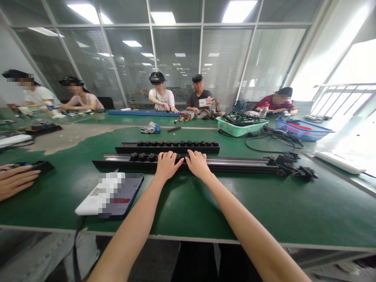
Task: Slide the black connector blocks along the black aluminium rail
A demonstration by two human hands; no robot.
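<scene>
A long black rail (pixel 237 165) with a silvery channel lies crosswise in front of me. Several small black knob-like parts (pixel 143 157) sit in a row along its left half. My left hand (pixel 168 165) is closed over the rail's middle, fingers bent over the top and thumb pointing right. Close beside it, my right hand (pixel 198 163) grips the same rail, its thumb near the left one. What lies under the fingers is mostly hidden. Behind is a shorter black rail (pixel 167 150) with a row of similar parts. More loose black parts (pixel 305 172) lie by the right end.
A phone (pixel 129 196) and a white device (pixel 91 201) lie near the front left. Another person's hand (pixel 17 178) rests at the left edge. Across the green table (pixel 264 211) stand a green basket (pixel 242 129) and a blue basket (pixel 315 134); several people sit beyond.
</scene>
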